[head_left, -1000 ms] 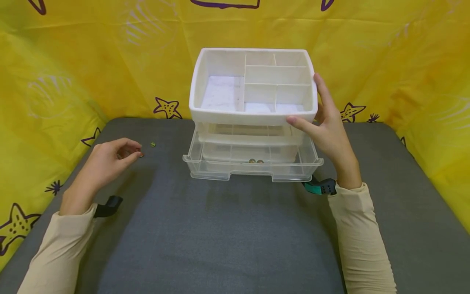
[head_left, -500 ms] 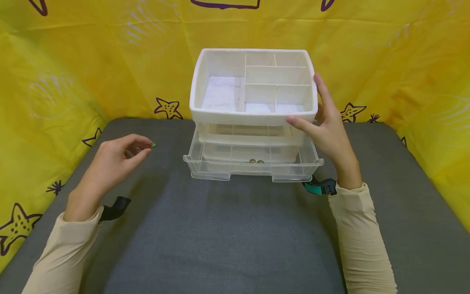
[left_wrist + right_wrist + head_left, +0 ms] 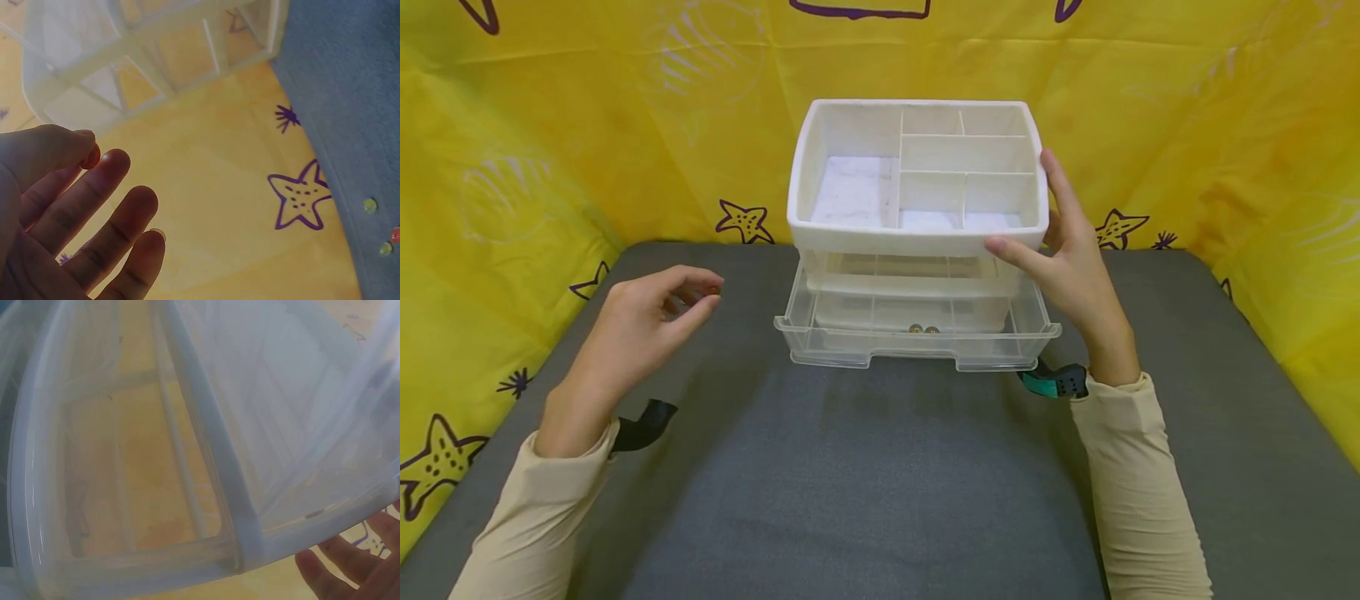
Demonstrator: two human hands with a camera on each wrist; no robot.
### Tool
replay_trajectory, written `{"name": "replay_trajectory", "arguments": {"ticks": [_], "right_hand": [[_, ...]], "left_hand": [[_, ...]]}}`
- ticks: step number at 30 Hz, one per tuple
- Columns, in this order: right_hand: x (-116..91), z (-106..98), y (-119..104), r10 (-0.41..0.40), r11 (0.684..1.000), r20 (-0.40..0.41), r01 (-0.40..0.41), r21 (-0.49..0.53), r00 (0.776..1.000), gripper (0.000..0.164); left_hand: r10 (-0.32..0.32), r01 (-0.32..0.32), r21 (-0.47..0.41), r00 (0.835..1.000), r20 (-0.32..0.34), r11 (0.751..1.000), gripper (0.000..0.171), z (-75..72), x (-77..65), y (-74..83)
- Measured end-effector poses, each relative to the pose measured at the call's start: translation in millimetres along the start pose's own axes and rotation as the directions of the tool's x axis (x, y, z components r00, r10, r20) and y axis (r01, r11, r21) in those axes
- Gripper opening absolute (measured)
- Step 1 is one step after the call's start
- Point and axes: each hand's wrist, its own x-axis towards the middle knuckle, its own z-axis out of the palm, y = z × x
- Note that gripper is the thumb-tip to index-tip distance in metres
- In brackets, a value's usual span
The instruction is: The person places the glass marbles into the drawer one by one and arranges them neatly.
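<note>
My left hand (image 3: 643, 325) is raised left of the white drawer organizer (image 3: 917, 239), thumb and index finger close together. In the left wrist view the left hand (image 3: 81, 206) pinches a small round red marble (image 3: 90, 157) between thumb and fingertip, its other fingers spread apart. My right hand (image 3: 1075, 258) holds the organizer's right side, thumb on the front rim and fingers along the side. Below, a clear drawer (image 3: 827, 340) is pulled out, with two shiny marbles (image 3: 923, 330) inside. The right wrist view shows fingers (image 3: 347, 559) at the organizer's edge.
The organizer's top has several compartments. Two green pieces (image 3: 370, 205) and a red-orange one (image 3: 395, 235) show at the edge of the left wrist view. A grey cloth (image 3: 880, 483) covers the table. Yellow patterned fabric (image 3: 685, 125) hangs behind and at both sides.
My left hand has moved right and slightly away from me, toward the organizer. The green piece seen by its fingertips earlier no longer shows in the head view. The right hand and organizer stay put.
</note>
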Motion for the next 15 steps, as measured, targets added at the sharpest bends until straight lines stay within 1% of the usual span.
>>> {"name": "replay_trajectory", "arguments": {"ticks": [4, 11, 15], "right_hand": [[0.3, 0.1, -0.1, 0.000, 1.000, -0.001, 0.000, -0.003, 1.000, 0.096], [0.6, 0.0, 0.1, -0.004, 1.000, -0.002, 0.004, -0.004, 1.000, 0.095], [0.6, 0.0, 0.1, -0.002, 1.000, -0.002, 0.002, -0.002, 1.000, 0.095]], "left_hand": [[0.029, -0.029, -0.006, 0.999, -0.026, 1.000, 0.019, -0.2, 1.9, 7.4], [0.053, -0.054, -0.008, 0.996, -0.065, 0.999, 0.020, -1.6, 5.0, 20.4], [0.070, -0.073, -0.025, 0.994, -0.083, 0.997, 0.020, -1.4, 7.3, 27.3]]}}
